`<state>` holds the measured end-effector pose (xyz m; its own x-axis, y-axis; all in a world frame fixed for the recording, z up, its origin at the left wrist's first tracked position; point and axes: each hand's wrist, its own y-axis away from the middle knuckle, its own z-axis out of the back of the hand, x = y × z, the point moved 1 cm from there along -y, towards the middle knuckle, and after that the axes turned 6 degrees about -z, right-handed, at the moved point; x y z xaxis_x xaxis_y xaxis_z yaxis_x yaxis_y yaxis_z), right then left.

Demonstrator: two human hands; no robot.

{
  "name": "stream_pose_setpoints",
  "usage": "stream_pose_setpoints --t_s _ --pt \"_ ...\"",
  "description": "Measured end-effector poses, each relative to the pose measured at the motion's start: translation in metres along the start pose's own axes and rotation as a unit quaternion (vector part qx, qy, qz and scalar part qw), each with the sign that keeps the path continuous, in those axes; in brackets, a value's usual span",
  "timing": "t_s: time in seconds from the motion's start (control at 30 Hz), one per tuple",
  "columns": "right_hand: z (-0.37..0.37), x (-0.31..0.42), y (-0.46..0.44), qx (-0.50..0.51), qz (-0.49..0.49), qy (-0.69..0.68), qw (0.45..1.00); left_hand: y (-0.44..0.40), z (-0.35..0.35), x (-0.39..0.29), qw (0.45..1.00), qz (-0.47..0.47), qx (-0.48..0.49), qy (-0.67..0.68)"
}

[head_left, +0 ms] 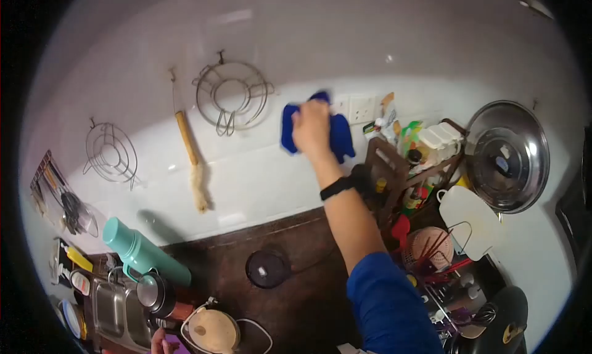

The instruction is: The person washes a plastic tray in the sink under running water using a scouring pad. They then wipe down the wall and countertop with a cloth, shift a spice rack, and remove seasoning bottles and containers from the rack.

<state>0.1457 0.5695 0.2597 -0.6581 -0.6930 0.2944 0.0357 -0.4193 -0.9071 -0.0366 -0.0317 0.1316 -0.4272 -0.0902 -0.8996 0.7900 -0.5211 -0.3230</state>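
My right hand (310, 127) is closed on a dark blue cloth (341, 137) and presses it to the white tiled wall, just left of the socket plate (362, 109). The cloth spreads out on both sides of the hand, and the palm is hidden. A black band (337, 187) circles that wrist, below which comes a blue sleeve. Low in the view, cut off by the edge, my left hand (161, 342) shows only a few fingers, slightly apart, with nothing visible between them. Beside it lies something purple (177, 345), mostly out of view.
Wire racks (231, 95) and a wooden-handled brush (188, 143) hang on the wall. A teal flask (151, 255) stands near the sink (110, 308). On the brown counter is a dark round lid (267, 269). A wooden shelf (394, 163) with bottles and a steel basin (510, 154) are at right.
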Motion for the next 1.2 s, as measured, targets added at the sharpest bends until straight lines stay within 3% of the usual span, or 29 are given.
stream_pose_setpoints --t_s 0.03,0.1,0.17,0.2,0.23,0.3,0.37,0.4,0.43,0.47,0.53,0.6,0.63,0.67,0.77,0.83,0.87,1.0,1.2 --pt "0.018 0.007 -0.014 0.032 -0.037 -0.019 0.999 0.001 -0.004 -0.006 1.0 -0.011 -0.004 0.008" --pt "0.018 0.009 -0.004 0.081 -0.292 -0.094 0.948 0.003 -0.006 -0.018 1.0 0.001 0.007 0.027" --pt "0.049 -0.016 -0.041 0.023 -0.537 -0.303 0.787 0.005 0.003 -0.026 1.0 -0.015 -0.005 0.011" --pt "0.056 -0.023 -0.065 -0.146 -0.462 -0.386 0.785 0.007 0.008 -0.025 1.0 -0.018 -0.021 0.007" --pt "0.058 -0.027 -0.089 -0.309 -0.371 -0.455 0.749 0.007 0.01 -0.021 0.999 -0.021 -0.038 0.003" --pt "0.079 -0.015 -0.145 -0.245 -0.262 -0.4 0.843 0.005 0.015 -0.013 0.999 -0.02 -0.048 0.016" --pt "0.087 0.032 -0.177 -0.149 -0.069 -0.285 0.944 0.003 0.011 -0.009 0.998 0.005 -0.066 0.025" --pt "0.075 0.048 -0.187 -0.102 0.027 -0.15 0.983 0.002 0.004 -0.017 0.997 0.005 -0.074 0.022" --pt "0.061 0.058 -0.191 -0.051 0.123 -0.011 0.991 0.0 -0.005 -0.031 0.998 0.0 -0.059 0.006" --pt "0.054 0.058 -0.191 -0.109 0.186 0.019 0.976 0.0 -0.012 -0.038 0.999 -0.004 -0.046 -0.01" --pt "0.048 0.012 -0.22 0.037 0.139 -0.101 0.984 -0.002 -0.015 -0.031 0.999 0.007 -0.05 -0.018" --pt "0.051 -0.055 -0.233 -0.123 0.095 -0.089 0.984 0.001 -0.015 -0.031 0.998 -0.002 -0.06 -0.026" --pt "0.033 -0.119 -0.249 -0.192 0.113 0.222 0.949 -0.001 -0.013 -0.028 0.992 -0.048 -0.076 -0.084" --pt "0.049 -0.111 -0.229 -0.199 -0.076 0.122 0.969 0.002 -0.003 -0.015 0.995 -0.009 -0.083 -0.059" --pt "0.062 -0.094 -0.209 -0.165 -0.355 0.035 0.919 0.008 0.005 -0.002 0.991 0.068 -0.113 -0.003" --pt "0.052 -0.067 -0.207 -0.172 -0.383 0.037 0.907 0.006 0.004 -0.001 0.991 0.041 -0.123 -0.03" --pt "0.041 -0.049 -0.209 -0.165 -0.374 0.03 0.912 0.006 0.005 -0.002 0.992 0.02 -0.116 -0.048" --pt "0.005 0.085 -0.211 -0.148 -0.029 0.075 0.986 0.018 0.015 -0.001 0.988 0.064 -0.139 0.034" --pt "-0.03 0.293 -0.189 0.003 0.177 -0.002 0.984 0.053 0.037 -0.023 0.978 0.064 -0.2 -0.012"
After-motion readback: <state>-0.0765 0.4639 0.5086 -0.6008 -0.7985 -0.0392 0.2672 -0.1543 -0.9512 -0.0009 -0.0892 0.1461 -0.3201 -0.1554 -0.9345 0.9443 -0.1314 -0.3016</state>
